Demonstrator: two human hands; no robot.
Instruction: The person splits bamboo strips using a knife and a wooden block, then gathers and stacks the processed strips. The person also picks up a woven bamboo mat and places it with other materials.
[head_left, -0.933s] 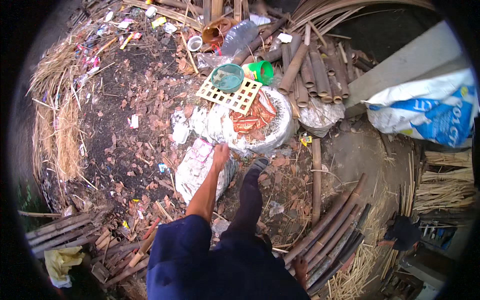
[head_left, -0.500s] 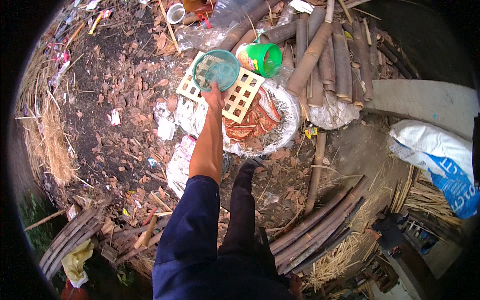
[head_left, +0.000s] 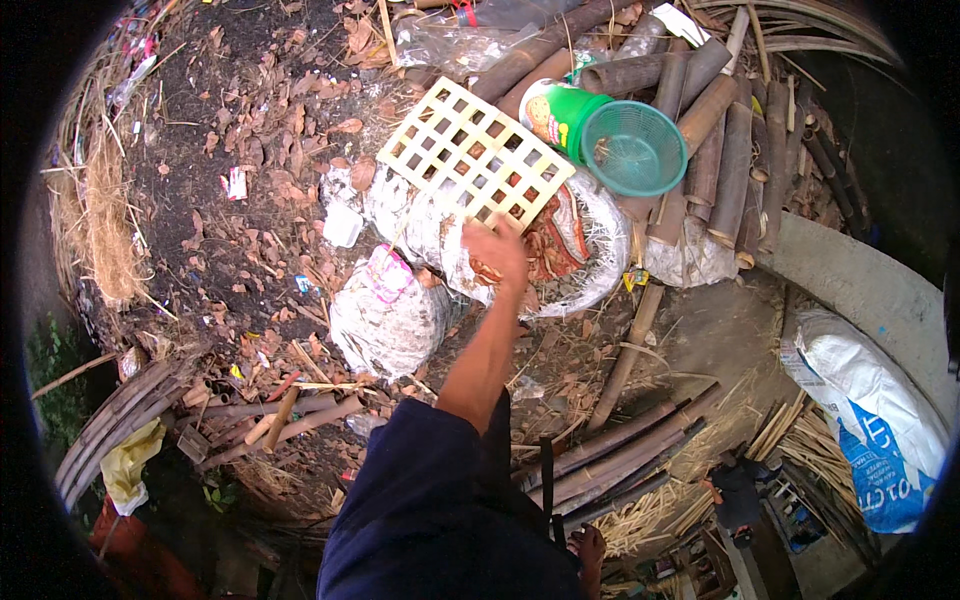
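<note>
- Reaching up from the picture's lower middle, one bare hand [head_left: 497, 250] in a dark blue sleeve lies on the lower edge of the cream plastic lattice panel [head_left: 474, 160]; whether it is the left or the right cannot be told, nor whether the fingers are clamped on the panel or merely resting there. The other hand is out of view.
- The panel sits tilted on the round bundle wrapped in clear plastic with reddish pieces inside [head_left: 560, 250], at about twelve o'clock from the person.
- At two o'clock of the panel a green plastic cup [head_left: 555, 112] lies on its side, touching a teal mesh bowl [head_left: 634, 148], both on a stack of brown bamboo poles [head_left: 700, 130].
- At eight o'clock of the hand lies a smaller knotted clear bag [head_left: 385, 315] on leaf litter.
- Judged from this, the lattice is reached but not lifted clear; the bundle beneath remains covered, and the cup and bowl look untouched.
</note>
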